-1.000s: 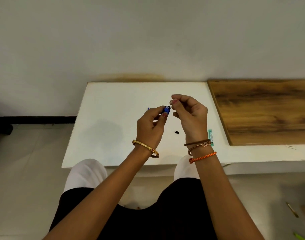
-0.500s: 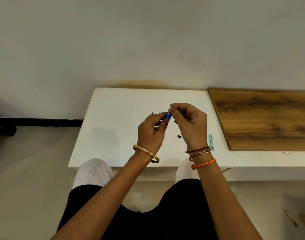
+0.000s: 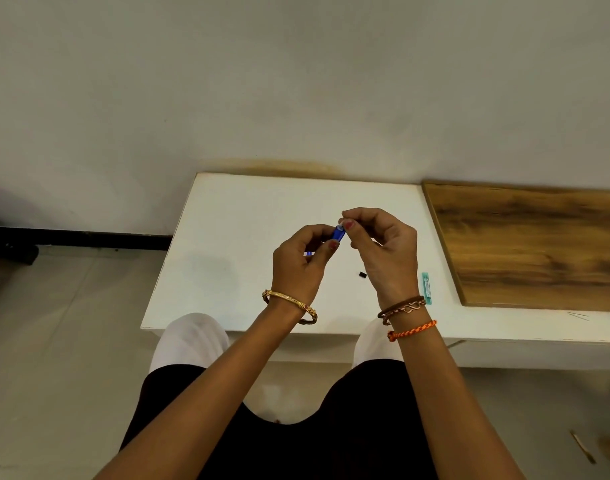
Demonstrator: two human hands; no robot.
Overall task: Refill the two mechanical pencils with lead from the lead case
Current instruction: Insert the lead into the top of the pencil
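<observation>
My left hand (image 3: 302, 265) grips a blue mechanical pencil (image 3: 337, 234) above the white table (image 3: 227, 237), its open top end tilted up toward my right hand. My right hand (image 3: 379, 251) has thumb and forefinger pinched together right at that top end; whatever they pinch is too thin to make out. A small black cap (image 3: 362, 274) lies on the table under my right hand. The teal lead case (image 3: 426, 288) lies flat just right of my right wrist. A second pencil is not visible.
A brown wooden board (image 3: 532, 247) lies on the table's right part, against the wall. My knees sit under the table's front edge. Small bits lie on the floor at lower right (image 3: 582, 446).
The camera has tilted, so the table sits lower in view. My right fingertips have stayed pinched at the pencil's top end; both hands keep their hold.
</observation>
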